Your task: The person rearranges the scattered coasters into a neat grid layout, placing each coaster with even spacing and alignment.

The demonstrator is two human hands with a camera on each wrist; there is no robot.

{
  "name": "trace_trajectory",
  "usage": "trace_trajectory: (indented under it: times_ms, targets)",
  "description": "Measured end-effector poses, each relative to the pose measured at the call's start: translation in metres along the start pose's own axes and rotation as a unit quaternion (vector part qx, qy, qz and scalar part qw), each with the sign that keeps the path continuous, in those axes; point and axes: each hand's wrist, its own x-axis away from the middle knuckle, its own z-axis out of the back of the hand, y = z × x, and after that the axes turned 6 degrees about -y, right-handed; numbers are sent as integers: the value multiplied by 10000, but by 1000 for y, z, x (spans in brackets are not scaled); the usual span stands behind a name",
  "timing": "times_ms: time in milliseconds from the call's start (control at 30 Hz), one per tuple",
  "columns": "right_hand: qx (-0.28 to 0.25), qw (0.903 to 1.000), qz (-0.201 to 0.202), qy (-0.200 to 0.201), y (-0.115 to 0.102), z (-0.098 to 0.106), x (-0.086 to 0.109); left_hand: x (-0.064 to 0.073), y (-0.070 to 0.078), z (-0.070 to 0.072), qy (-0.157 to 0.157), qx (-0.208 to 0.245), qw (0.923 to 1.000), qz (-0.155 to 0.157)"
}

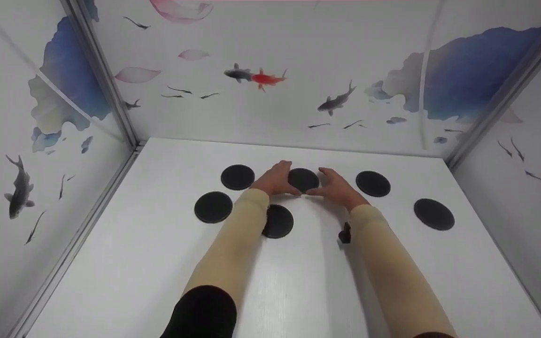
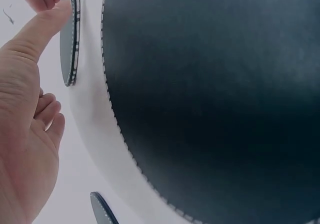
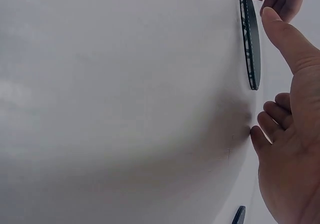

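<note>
At the back middle of the white tabletop, a round black coaster (image 1: 303, 180) lies flat, its rim stitched in white. My left hand (image 1: 275, 180) arches along its left side, thumb at the front rim and index finger toward the back. Mirroring it on the right side is my right hand (image 1: 341, 188), fingers loosely bent and thumb tip by the front rim. In the left wrist view the left thumb overlaps the coaster (image 2: 69, 43). The right wrist view shows the right thumb extended beside the coaster (image 3: 254, 48). Under the left forearm lies another coaster (image 1: 280, 221), partly covered.
Two more black coasters, a rear one (image 1: 237, 177) and a nearer one (image 1: 213, 207), lie to the left. To the right are a third (image 1: 373, 183) and a farther one (image 1: 434, 214). Fish-printed white walls (image 1: 270, 122) enclose the tabletop (image 1: 120, 263) at back and sides.
</note>
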Motion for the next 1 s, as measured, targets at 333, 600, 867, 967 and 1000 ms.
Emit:
trace_trajectory:
  times_ms: [333,600,867,967,1000]
  targets:
    - [305,9995,96,-73,-3,-8,-6,-8,-4,-11,73,176,9992,-354]
    - [239,9997,23,57,-4,-14,-5,-6,-5,-11,133,333,9982,-478]
    - [146,9995,268,57,-2,-14,-7,-4,-2,-11,172,219,9984,-484]
    - [131,9995,275,108,0,-15,-7,-4,-2,-12,194,169,9987,-430]
    - [121,9995,270,132,0,-15,-7,-4,-2,-12,194,149,9989,-395]
